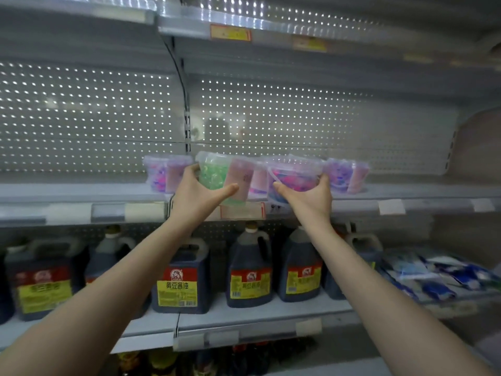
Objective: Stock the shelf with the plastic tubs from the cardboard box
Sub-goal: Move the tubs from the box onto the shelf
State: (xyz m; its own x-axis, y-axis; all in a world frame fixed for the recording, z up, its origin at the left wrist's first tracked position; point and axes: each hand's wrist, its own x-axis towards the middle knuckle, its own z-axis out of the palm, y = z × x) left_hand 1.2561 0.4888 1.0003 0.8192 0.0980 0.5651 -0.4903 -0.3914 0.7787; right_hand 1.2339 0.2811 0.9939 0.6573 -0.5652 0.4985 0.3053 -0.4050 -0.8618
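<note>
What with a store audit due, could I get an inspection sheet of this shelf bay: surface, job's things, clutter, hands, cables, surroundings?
Surface: grey metal shelf, perforated back panel behind it.
Job's things: green tub and purple tub held at the shelf's front edge, the green one tilted; left-end tub and right-end tub stand on the shelf; cardboard box not in view.
Clutter: nothing seen.
Hands: left hand grips the green tub; right hand grips the purple tub.
Cables: thin dark line beside the upright, cannot tell if a cable.
Surroundings: soy sauce jugs on the lower shelf; blue-and-white packets at lower right.
</note>
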